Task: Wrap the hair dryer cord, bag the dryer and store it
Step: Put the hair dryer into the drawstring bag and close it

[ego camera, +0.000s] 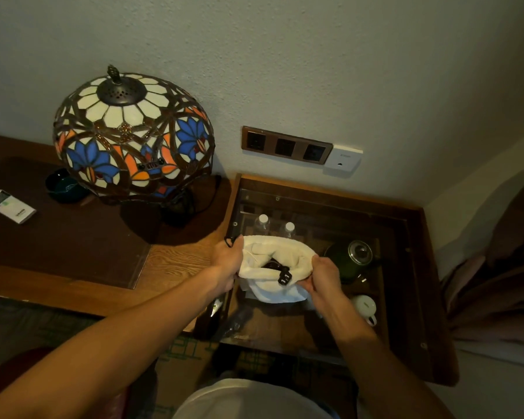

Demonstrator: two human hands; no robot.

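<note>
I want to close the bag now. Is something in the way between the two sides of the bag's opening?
Yes. The black plug and some cord lie in the mouth of the white bag, between the left hand and the right hand gripping its edges.

Open glass top (285, 328) at 6 o'clock of the bag (273, 267); bottles (262, 222) at 12, kettle (356, 255) at 3, lamp (133, 134) at 10 obstruct.

Dim room; pale wall (315, 55), wooden desk (176, 261), possibly curtain (496, 267).
</note>
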